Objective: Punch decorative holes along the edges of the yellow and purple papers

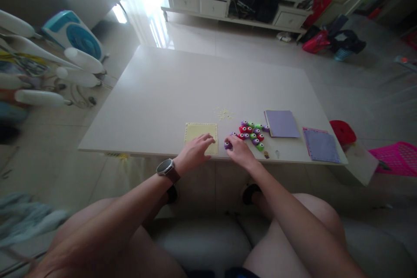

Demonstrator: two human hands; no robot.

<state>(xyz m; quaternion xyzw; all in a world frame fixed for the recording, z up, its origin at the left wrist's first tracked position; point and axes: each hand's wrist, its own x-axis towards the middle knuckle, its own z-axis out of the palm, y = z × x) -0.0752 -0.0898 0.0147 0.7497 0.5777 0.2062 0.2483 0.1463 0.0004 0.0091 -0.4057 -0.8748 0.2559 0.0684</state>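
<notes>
A pale yellow square of paper (198,129) with small holes along its border lies near the table's front edge. My left hand (195,150) is over its lower part, fingers apart and holding nothing. To the right of the paper, my right hand (241,151) has its fingers closed on a small purple paper punch (227,145), partly hidden by the fingertips. Just beyond that hand sits a cluster of similar red, green and purple punches (253,136) with round eye-like tops. Tiny yellow paper bits (224,114) are scattered behind the paper.
A stack of purple paper squares (282,124) lies right of the punches, and another purple sheet stack (322,145) near the table's right corner. Two small items, one brown (266,154), lie by the front edge. A pink basket (395,159) stands off the table's right side.
</notes>
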